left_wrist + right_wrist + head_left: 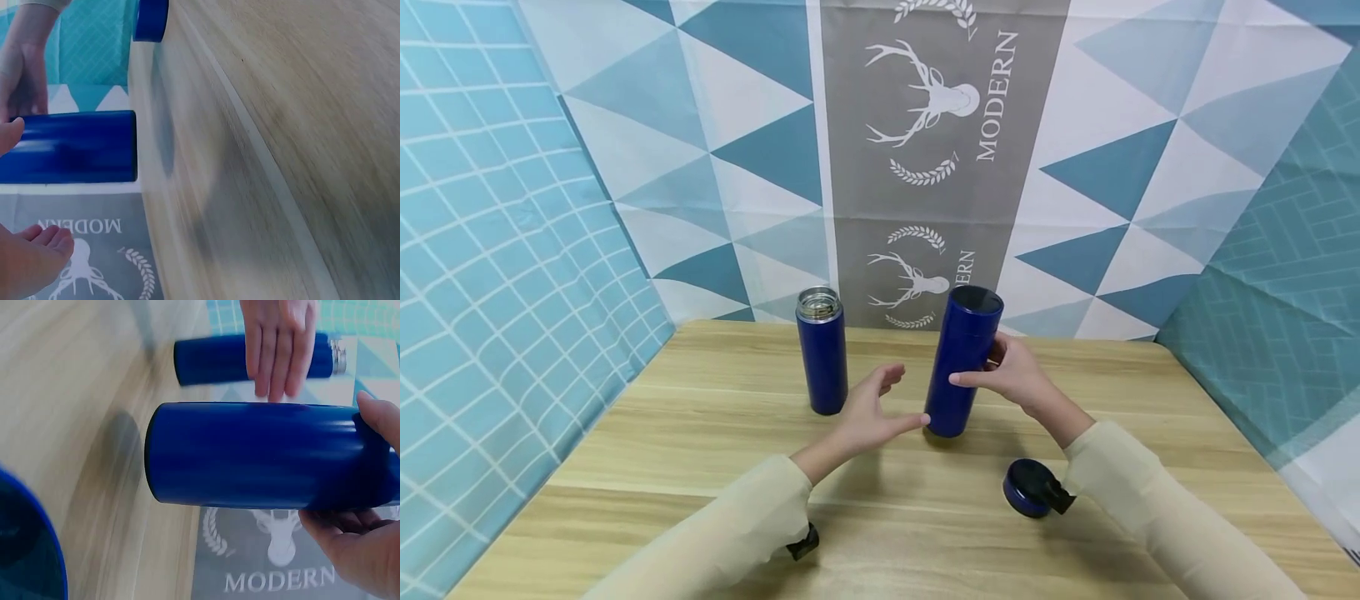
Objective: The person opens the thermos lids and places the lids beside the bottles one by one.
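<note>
My right hand (1018,375) grips a blue thermos bottle (951,375) with a dark top, thumb on one side and fingers around the other. The bottle leans a little, and its base looks slightly above the table in the right wrist view. My left hand (872,408) is spread, palm toward the bottle, its thumb near the lower part; whether it touches cannot be told. Behind the left hand a second blue thermos bottle (823,358) stands upright, its steel mouth uncovered. A loose blue lid (1028,487) lies on the table by my right forearm.
The wooden table (700,433) runs back to a patterned curtain (760,150). Blue tiled-pattern cloth (497,250) hangs along the left side, and a teal one (1285,250) along the right. Black straps show beneath both sleeves.
</note>
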`<state>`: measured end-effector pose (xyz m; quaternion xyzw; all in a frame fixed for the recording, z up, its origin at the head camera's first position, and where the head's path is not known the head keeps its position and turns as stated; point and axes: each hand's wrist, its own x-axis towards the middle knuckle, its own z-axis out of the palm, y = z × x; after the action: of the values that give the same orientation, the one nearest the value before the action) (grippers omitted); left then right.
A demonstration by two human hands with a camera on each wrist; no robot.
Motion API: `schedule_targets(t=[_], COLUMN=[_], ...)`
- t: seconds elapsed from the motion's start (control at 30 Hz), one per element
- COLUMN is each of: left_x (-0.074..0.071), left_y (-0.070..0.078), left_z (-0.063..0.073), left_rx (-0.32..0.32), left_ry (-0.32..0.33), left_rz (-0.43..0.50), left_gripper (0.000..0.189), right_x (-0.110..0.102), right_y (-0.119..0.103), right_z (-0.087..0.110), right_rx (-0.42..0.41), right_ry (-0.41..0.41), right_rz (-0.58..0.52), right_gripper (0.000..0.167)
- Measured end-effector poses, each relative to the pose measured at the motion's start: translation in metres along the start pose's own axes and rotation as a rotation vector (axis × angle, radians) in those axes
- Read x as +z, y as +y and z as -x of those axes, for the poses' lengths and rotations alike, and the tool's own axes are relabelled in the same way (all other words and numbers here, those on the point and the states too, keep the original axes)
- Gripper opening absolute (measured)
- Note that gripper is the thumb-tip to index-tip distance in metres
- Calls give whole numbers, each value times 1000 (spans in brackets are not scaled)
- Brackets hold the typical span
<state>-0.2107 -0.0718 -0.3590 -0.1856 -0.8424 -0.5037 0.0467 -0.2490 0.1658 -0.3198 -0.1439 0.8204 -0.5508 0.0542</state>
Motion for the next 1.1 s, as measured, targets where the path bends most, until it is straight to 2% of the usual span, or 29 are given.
schedule_targets(t=[0.23,0.43,0.63,0.83,1.1], left_x=[10,11,6,-3,-7], left_y=[2,2,-4,-7,-6], left_z=[-2,1,11,25,33], left_rx=[14,28,59,70,64], left_ry=[3,-19,-29,-17,-34], left_rz=[5,2,39,50,54], left_gripper=[79,84,86,86,85], right_x=[13,23,36,48,57], right_y=[-9,-9,-6,-5,-3], right_z=[8,18,31,38,40], right_rx=[-17,-72,-117,-114,-109], right_ry=[-24,-27,-50,-68,-66], right_rz=[-27,-27,-39,-79,-91], right_gripper=[76,74,72,75,77])
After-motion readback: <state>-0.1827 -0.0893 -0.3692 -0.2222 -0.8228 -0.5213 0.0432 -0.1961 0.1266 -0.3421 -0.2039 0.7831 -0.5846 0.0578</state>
